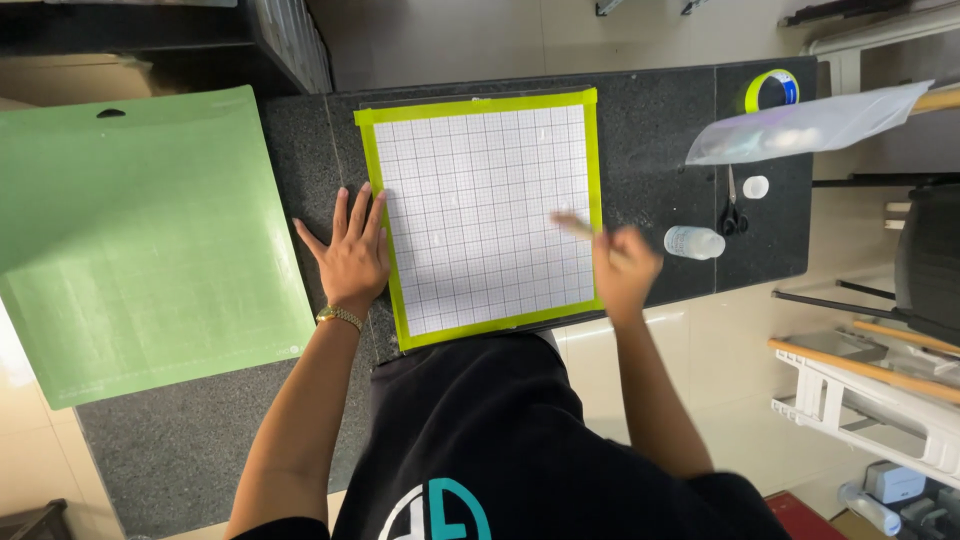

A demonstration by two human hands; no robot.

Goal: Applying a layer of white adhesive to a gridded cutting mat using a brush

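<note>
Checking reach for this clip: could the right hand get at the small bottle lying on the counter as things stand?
Probably yes. The right hand is just beside the bottle, with bare counter between them, though it already holds a thin, blurred tool.

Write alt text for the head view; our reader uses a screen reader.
A person's left hand presses flat beside a gridded cutting mat edged in yellow-green tape, while the blurred right hand holds a thin stick over it, on a dark counter.
</note>
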